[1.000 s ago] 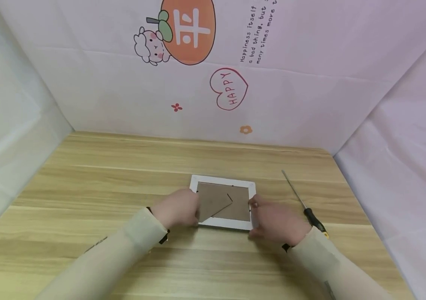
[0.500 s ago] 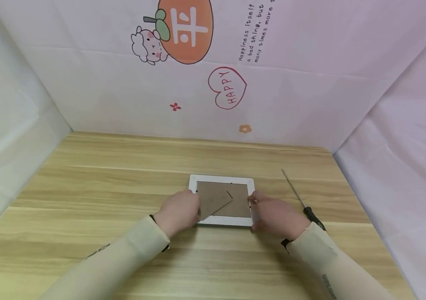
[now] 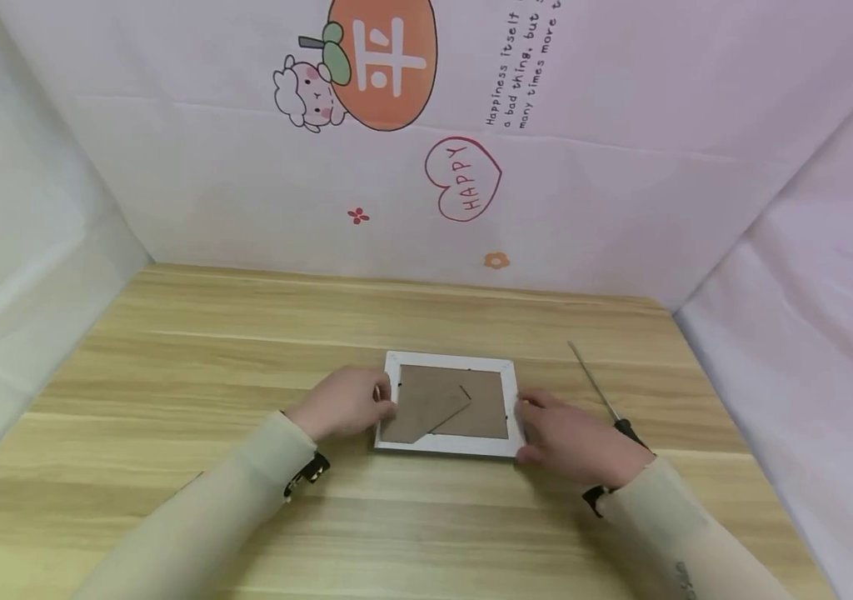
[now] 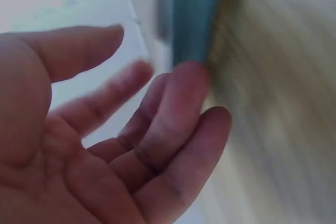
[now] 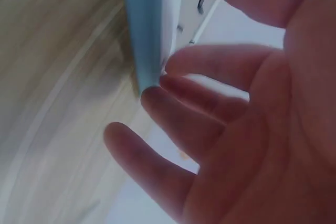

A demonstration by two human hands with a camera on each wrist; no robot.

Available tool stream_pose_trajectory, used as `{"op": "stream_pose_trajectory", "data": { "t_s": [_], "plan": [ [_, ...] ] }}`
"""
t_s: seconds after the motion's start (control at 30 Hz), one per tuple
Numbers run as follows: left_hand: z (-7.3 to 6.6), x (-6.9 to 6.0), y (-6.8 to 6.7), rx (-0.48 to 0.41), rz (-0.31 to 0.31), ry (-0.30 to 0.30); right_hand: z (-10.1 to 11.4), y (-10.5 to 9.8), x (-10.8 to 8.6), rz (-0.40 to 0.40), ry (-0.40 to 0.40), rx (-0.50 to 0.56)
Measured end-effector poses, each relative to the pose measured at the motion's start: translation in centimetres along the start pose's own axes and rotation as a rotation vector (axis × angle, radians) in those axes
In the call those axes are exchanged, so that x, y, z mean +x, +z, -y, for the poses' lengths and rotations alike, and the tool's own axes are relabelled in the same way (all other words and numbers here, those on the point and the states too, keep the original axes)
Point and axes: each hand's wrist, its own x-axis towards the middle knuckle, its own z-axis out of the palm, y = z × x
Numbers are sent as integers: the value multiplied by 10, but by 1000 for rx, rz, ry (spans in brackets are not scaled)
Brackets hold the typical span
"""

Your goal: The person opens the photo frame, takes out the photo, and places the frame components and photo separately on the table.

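A white picture frame [image 3: 471, 447] lies back up on the wooden table, its brown backing board [image 3: 449, 383] showing. A cut-out stand flap [image 3: 406, 429] reaches over the frame's lower left border. At the left side is my left hand [image 3: 344, 404]; in its wrist view the thumb is apart from the loosely bent fingers, whose tips are by the frame's bluish edge [image 4: 194, 19]. My right hand [image 3: 576, 440] is at the right side, its relaxed fingertips touching or very near the bluish side edge [image 5: 144, 30]. Neither hand grips the frame.
A screwdriver [image 3: 625, 429] with a dark handle lies right of the frame, partly behind the right hand and wrist. White printed cloth [image 3: 584, 208] walls the back and both sides of the table [image 3: 246, 308].
My left hand has let go of the frame's left border and shifted left, uncovering that side. The right hand has eased slightly outward. The frame stays about where it was.
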Motion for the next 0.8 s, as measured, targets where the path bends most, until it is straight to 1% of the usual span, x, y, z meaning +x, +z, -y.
{"op": "stream_pose_trajectory", "data": {
  "t_s": [0.07, 0.13, 0.2, 0.27, 0.3, 0.37, 0.47, 0.53, 0.57, 0.67, 0.8],
  "plan": [
    [10, 5, 0, -63, 2, -54, -9, 0, -10, -35, 48, -12],
    [18, 9, -1, -170, 27, -115, -19, -2, -21, -76, 93, -37],
    [24, 13, -1, -283, 52, -172, -30, -5, -32, -101, 138, -62],
    [29, 17, 0, -391, 75, -219, -42, -9, -42, -93, 213, -64],
    [30, 19, 0, -435, 80, -232, -47, -11, -46, -78, 254, -63],
    [30, 22, 2, -497, 84, -248, -57, -15, -57, -15, 346, -46],
    [29, 25, 6, -566, 94, -271, -68, -15, -69, 85, 456, 11],
    [27, 26, 9, -602, 99, -287, -73, -12, -75, 131, 493, 64],
    [26, 27, 10, -614, 100, -291, -75, -10, -77, 138, 508, 92],
    [24, 28, 11, -659, 103, -304, -79, -5, -79, 113, 525, 145],
    [23, 29, 12, -717, 112, -319, -85, -1, -74, 48, 543, 159]
  ]
}}
